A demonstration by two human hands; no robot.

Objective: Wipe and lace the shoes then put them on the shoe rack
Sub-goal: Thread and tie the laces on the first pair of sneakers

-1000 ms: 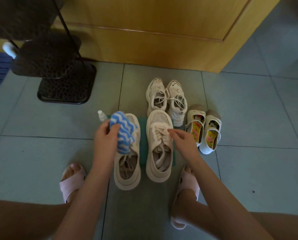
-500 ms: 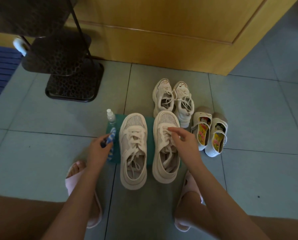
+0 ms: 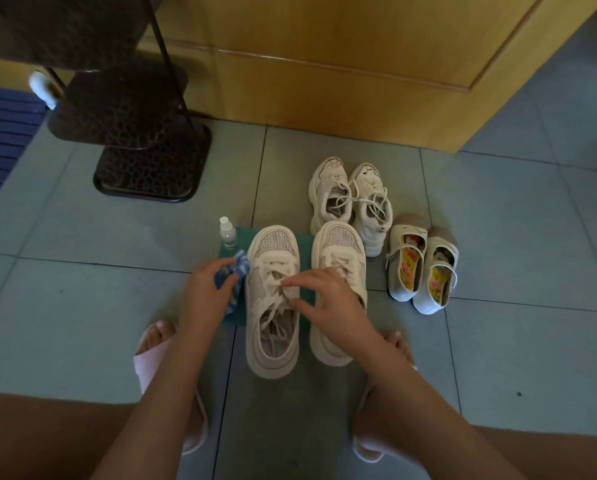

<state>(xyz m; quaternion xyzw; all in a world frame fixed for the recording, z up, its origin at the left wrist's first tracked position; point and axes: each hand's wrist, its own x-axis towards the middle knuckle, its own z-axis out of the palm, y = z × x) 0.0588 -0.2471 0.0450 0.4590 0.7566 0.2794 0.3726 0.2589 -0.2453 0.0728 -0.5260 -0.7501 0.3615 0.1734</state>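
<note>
Over the green mat (image 3: 305, 251), left hand (image 3: 207, 292) clutches the blue cloth (image 3: 238, 270), just beside 1 beige shoe (image 3: 272, 348); right hand (image 3: 330, 301), fingers loose and spread, touches that shoe's laces (image 3: 272, 271). Its twin (image 3: 338, 242) sits alongside, shoe rack (image 3: 148, 168) well apart behind.

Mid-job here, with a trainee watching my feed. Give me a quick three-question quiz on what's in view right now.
1. Multiple choice: what does the left hand grip? A, a brush; B, a striped cloth; C, a sponge.
2. True or false: the spray bottle stands upright.
3. Count: how many pairs of shoes stand on the floor, leaving out the worn slippers?
Key: 1 B. 2 True. 3 Three: front sneakers, rear sneakers, strap shoes.
</note>
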